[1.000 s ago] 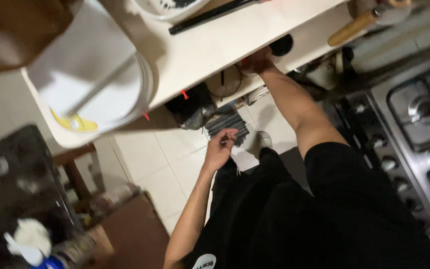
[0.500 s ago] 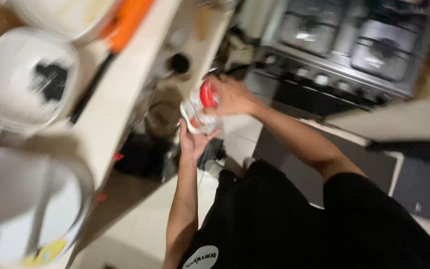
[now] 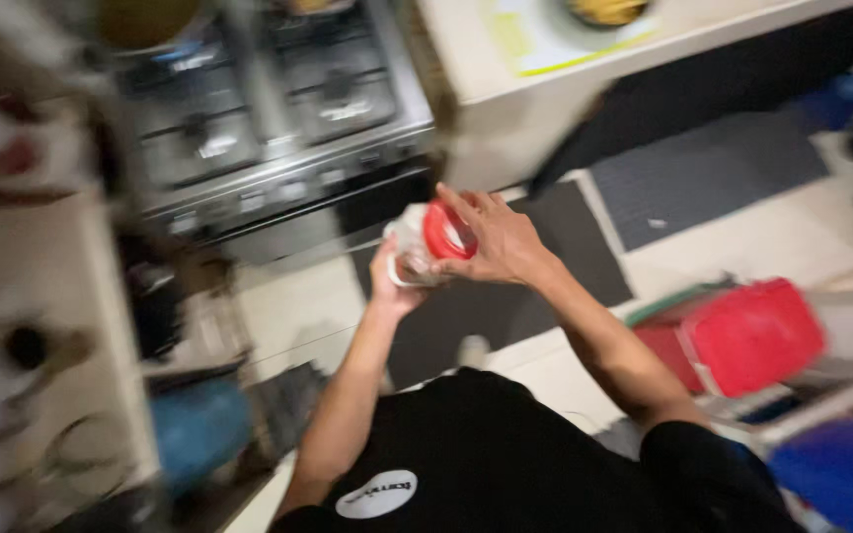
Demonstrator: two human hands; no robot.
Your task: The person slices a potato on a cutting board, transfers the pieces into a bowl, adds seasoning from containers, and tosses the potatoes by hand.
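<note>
Head: jar (image 3: 409,255) (red-lidded) between fingers (image 3: 456,205)

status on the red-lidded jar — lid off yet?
Done: the clear jar is lifted off any surface, in front of the stove. In hand: the left hand grips it from below, and the right hand wraps the red lid. Left: the lid looks seated on the jar; motion blur hides any gap.

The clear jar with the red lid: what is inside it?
The clear jar, held by the left hand, shows something brownish near its bottom; blur hides what it is. The right hand rests on the red lid, covering the jar's mouth.
</note>
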